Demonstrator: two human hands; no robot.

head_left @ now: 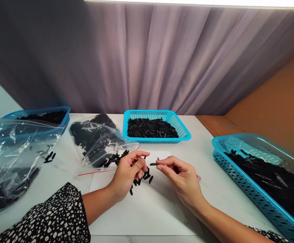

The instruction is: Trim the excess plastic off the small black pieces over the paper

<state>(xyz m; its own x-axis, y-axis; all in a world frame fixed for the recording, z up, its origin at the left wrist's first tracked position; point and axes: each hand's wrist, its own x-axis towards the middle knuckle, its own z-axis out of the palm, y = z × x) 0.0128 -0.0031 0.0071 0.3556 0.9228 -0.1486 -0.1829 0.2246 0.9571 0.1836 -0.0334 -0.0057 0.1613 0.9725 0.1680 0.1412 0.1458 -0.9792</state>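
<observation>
My left hand [129,173] is curled, fingertips pinched on small black plastic pieces, over a little heap of the same pieces [143,179] on a white sheet [147,209]. My right hand [181,177] pinches one thin black piece [153,164] between thumb and forefinger, its tip pointing toward the left hand. The two hands almost meet above the sheet. A clear zip bag [97,143] spilling black pieces lies just behind the left hand.
A blue basket [182,130] of black pieces stands behind the hands, another blue basket [240,175] at the right, a third blue basket [61,111] at the far left. A large crumpled clear bag [10,152] lies left. Grey curtain behind the table.
</observation>
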